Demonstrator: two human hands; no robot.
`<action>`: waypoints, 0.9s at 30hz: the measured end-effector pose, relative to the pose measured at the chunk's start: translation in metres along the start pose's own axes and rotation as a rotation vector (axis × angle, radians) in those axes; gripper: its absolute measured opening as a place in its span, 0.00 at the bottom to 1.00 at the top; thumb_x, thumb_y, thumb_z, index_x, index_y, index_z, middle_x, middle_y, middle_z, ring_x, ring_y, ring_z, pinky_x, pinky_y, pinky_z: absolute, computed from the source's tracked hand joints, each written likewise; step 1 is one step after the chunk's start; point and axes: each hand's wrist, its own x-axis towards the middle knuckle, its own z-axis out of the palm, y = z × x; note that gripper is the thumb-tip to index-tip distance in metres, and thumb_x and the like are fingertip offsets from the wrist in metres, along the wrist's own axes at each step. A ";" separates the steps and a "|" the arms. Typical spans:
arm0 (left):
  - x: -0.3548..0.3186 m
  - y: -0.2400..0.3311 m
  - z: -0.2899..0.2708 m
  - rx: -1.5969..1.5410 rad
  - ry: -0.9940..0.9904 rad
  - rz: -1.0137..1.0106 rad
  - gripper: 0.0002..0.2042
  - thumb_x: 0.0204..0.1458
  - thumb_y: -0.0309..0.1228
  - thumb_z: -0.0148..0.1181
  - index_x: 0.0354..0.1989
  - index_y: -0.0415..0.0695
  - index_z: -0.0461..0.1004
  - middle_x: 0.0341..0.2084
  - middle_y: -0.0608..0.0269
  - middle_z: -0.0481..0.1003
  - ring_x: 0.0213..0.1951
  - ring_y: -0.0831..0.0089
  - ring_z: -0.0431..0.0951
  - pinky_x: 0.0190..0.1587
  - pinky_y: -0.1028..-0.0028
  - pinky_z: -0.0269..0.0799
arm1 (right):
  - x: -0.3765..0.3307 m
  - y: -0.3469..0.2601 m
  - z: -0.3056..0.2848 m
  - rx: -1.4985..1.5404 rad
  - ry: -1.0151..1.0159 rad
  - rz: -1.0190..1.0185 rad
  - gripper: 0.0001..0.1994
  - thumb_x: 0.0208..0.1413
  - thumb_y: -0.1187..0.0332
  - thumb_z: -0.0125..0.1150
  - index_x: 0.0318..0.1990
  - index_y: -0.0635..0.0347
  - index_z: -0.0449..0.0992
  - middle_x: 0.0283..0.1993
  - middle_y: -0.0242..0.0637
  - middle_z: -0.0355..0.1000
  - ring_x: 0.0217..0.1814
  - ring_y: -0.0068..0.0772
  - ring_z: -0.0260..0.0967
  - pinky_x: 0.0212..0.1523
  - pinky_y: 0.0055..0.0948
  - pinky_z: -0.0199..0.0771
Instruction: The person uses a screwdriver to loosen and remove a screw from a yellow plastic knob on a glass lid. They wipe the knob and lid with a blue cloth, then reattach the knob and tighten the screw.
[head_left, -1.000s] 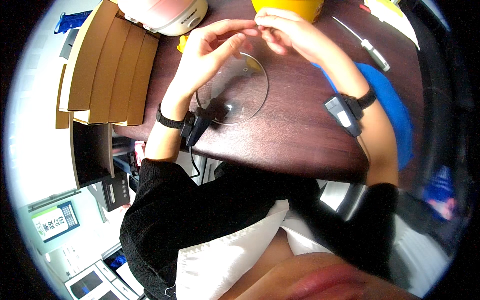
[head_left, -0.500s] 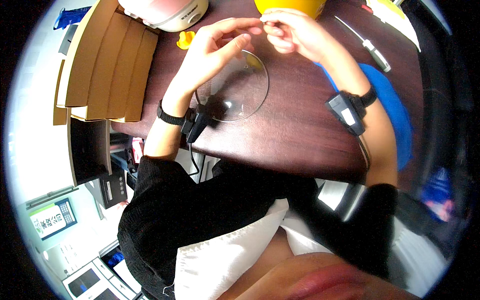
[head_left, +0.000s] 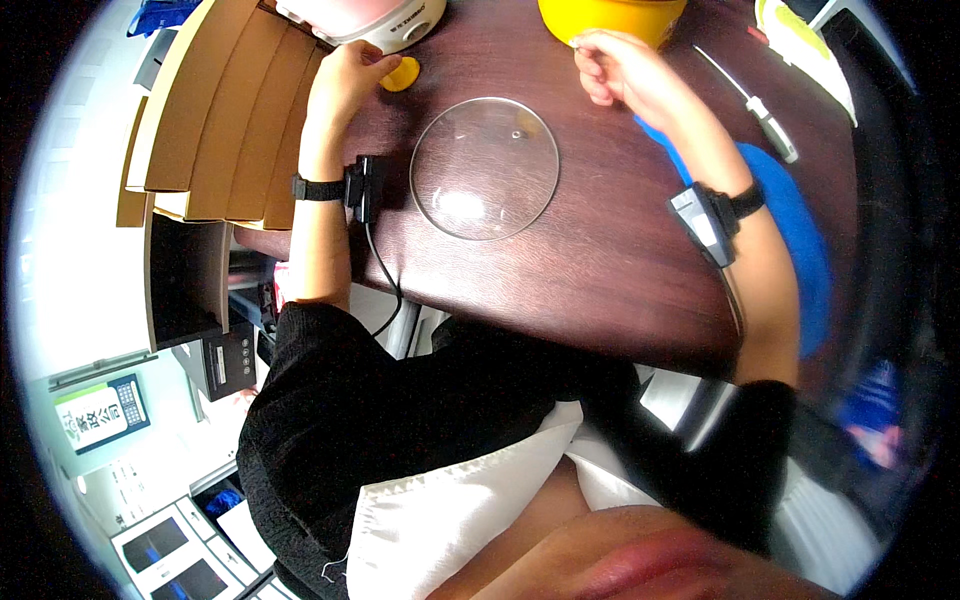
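Note:
My left hand (head_left: 350,78) is at the far left of the table, its fingers closed at a small yellow piece with a round, flat face (head_left: 402,75). The fingertips are partly hidden behind the hand. My right hand (head_left: 625,75) is in a pinch beside a yellow bowl (head_left: 612,20); a tiny item seems to show at the fingertips, too small to name. Between the hands, a round clear glass lid (head_left: 485,170) lies flat on the dark wooden table (head_left: 590,260), touched by neither.
A pink and white appliance (head_left: 385,20) stands at the far left, near a cardboard box (head_left: 215,110). On the right are a screwdriver (head_left: 770,130), a blue item (head_left: 800,250) under my right forearm, and a white and green item (head_left: 815,50). A cable (head_left: 395,280) hangs from my left wrist device.
My left hand has moved left, away from my right hand, to the yellow piece, which now shows a round face. The glass lid is uncovered. My right hand keeps its pinch.

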 end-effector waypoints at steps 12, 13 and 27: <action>-0.035 0.025 -0.020 -0.471 -0.442 0.110 0.10 0.54 0.32 0.58 0.37 0.37 0.73 0.27 0.69 0.75 0.29 0.84 0.71 0.34 0.82 0.67 | 0.006 0.014 -0.007 0.071 0.014 0.014 0.12 0.59 0.62 0.50 0.25 0.52 0.61 0.20 0.24 0.54 0.18 0.18 0.52 0.20 0.21 0.52; -0.045 0.036 -0.023 -0.490 -0.509 0.158 0.10 0.53 0.32 0.59 0.37 0.38 0.73 0.26 0.69 0.74 0.29 0.85 0.70 0.34 0.83 0.67 | 0.012 0.020 -0.013 0.090 0.015 0.021 0.12 0.59 0.62 0.50 0.24 0.52 0.61 0.20 0.24 0.54 0.18 0.18 0.52 0.20 0.21 0.52; -0.109 0.085 -0.001 -0.093 -0.391 0.361 0.16 0.44 0.29 0.65 0.41 0.37 0.72 0.32 0.51 0.77 0.27 0.69 0.74 0.32 0.73 0.70 | 0.021 0.026 -0.013 0.039 0.026 0.031 0.13 0.58 0.60 0.52 0.24 0.51 0.61 0.20 0.23 0.55 0.18 0.18 0.52 0.20 0.21 0.51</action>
